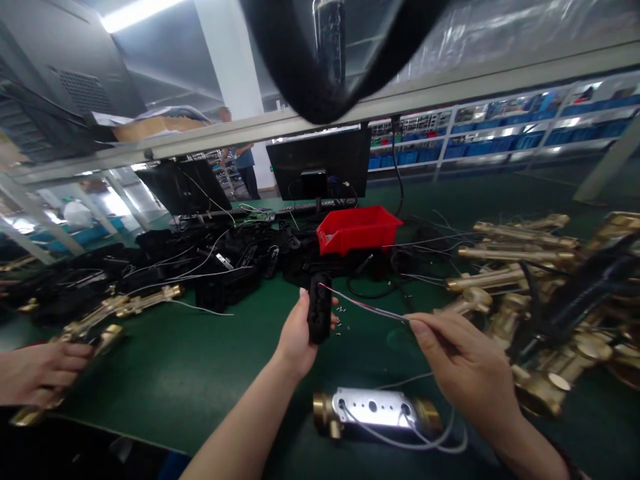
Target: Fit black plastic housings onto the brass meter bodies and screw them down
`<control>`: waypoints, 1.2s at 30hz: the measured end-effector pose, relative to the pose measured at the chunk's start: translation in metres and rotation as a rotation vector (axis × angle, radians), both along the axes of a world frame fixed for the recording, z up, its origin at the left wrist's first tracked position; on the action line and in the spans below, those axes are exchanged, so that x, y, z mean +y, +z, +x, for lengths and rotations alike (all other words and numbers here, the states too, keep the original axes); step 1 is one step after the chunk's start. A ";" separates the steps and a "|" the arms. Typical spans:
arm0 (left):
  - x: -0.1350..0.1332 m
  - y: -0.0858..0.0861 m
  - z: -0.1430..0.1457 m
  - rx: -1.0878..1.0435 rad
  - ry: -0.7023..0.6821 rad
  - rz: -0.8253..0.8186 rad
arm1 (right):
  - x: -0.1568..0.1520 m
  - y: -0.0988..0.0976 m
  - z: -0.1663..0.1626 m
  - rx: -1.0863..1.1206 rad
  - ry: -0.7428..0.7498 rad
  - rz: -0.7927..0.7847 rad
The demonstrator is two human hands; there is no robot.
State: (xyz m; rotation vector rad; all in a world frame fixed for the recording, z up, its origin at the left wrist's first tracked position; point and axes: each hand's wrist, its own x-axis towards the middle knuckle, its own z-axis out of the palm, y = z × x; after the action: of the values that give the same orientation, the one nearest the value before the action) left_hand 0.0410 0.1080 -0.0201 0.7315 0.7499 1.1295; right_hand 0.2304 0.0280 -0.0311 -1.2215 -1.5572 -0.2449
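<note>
My left hand (299, 333) is closed around a small black plastic housing (319, 308), held upright above the green mat. Thin wires (367, 308) run from the top of the housing to my right hand (463, 360), which pinches their far end between thumb and fingers. Below both hands a brass fitting with a flat silver top plate (376, 408) lies on the mat, with white wires (425, 441) looping from it. A few tiny screws (341, 323) are scattered just right of the housing.
A pile of brass fittings (540, 293) fills the right side. Black housings with wires (200, 263) are heaped at the back left, beside a red bin (357, 228) and two monitors (320, 163). Another person's hand (37, 373) holds a brass part at the left edge.
</note>
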 end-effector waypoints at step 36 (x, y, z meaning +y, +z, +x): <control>0.000 -0.010 -0.001 0.215 0.140 0.244 | 0.002 0.004 -0.004 -0.009 0.016 -0.078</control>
State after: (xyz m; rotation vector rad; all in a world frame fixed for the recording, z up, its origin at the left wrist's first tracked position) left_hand 0.0403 0.1079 -0.0300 1.0302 0.8630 1.2969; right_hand 0.2264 0.0296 -0.0273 -1.2698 -1.5959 -0.1807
